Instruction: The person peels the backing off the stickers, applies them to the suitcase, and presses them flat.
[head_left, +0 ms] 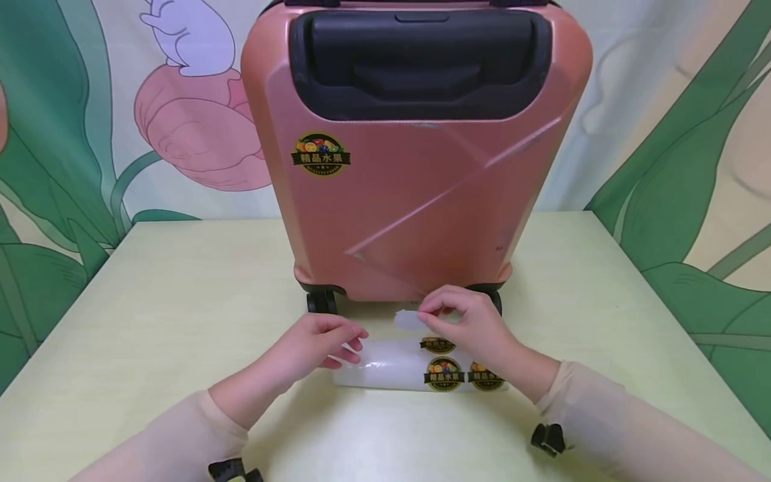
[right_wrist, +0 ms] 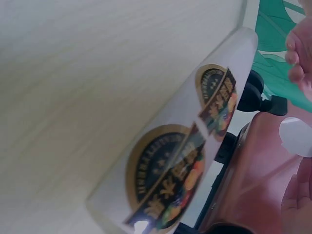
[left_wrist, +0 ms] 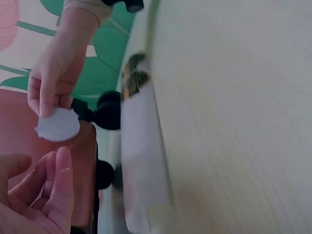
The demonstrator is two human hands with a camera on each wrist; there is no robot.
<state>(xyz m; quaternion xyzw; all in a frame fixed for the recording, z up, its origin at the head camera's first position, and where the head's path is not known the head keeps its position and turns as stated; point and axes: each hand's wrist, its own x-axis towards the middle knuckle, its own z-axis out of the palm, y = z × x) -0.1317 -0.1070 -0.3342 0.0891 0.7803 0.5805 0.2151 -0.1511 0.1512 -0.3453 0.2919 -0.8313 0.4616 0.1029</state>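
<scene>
My right hand pinches a round sticker by its right edge, between thumb and fingers. Its pale, blank side shows in all three views, and a small notch juts from the rim in the left wrist view. Just left of it hovers my left hand, fingers relaxed and holding nothing. Below both hands lies a white sticker sheet, curled like a roll, with several black and gold fruit stickers at its right end. Behind stands a pink suitcase, one matching fruit label on its upper left.
The suitcase stands upright on black wheels on the pale table, close behind the sheet. A black recessed panel fills its upper part. A cloth printed with leaves and flowers hangs behind the table.
</scene>
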